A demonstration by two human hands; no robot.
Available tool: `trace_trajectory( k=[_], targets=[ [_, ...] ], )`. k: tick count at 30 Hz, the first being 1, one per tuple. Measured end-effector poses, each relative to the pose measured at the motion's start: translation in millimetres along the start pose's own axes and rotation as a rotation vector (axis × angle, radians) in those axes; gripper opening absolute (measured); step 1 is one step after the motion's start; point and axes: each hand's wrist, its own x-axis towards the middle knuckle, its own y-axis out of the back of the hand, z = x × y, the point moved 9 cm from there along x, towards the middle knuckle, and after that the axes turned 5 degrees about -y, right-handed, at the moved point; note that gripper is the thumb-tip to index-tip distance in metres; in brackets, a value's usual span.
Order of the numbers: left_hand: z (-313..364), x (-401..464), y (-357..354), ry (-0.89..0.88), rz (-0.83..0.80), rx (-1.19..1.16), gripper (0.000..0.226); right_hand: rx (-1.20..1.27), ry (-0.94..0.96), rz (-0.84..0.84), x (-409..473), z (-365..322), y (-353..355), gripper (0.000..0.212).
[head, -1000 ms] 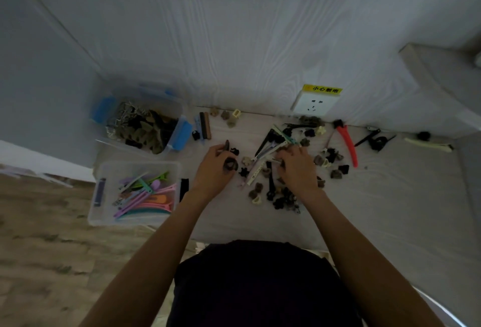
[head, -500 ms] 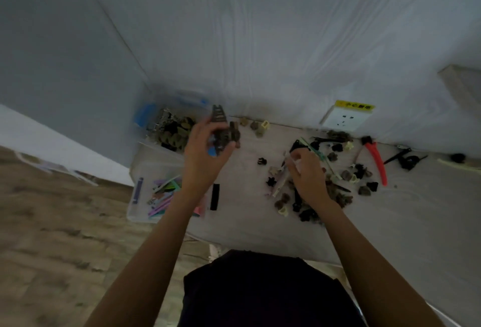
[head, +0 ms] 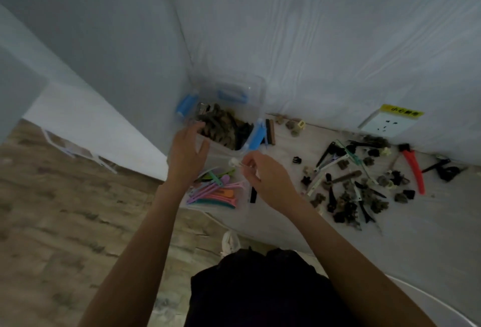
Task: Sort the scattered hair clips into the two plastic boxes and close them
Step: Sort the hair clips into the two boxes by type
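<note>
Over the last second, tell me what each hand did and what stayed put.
The left hand carried the dark claw clips it held to the far clear plastic box with blue latches and now shows none, fingers relaxed at the rim. The right hand left the scattered dark clip pile and now pinches a pale long clip over the near clear box of pastel clips. Both boxes, still open, stayed put.

One head-worn wide-angle view only. It looked steeply down and forward from above the person's arms, close over both hands; the table extended beyond the fingertips to the wall.
</note>
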Motion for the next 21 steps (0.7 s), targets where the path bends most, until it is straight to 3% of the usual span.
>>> trace_trajectory(
  k=[5,10,15,17,21],
  targets=[
    [-8,-40,6,-0.075,-0.013,0.103,0.036,-0.318,0.163,0.004,7,-31,-45,0.033],
    [19,-56,1,-0.181,0.003,0.078,0.034,-0.204,0.127,0.167,-9,-16,-15,0.024],
    [95,-63,-46,-0.410,-0.142,-0.029,0.026,-0.233,-0.174,0.358,-55,68,40,0.018],
    [122,-64,-80,-0.466,-0.241,-0.052,0.025,-0.301,-0.389,0.316,-80,117,51,0.022],
    [149,-66,-152,-0.404,-0.470,-0.053,0.042,-0.349,-0.765,0.197,-128,180,66,0.051]
  ],
)
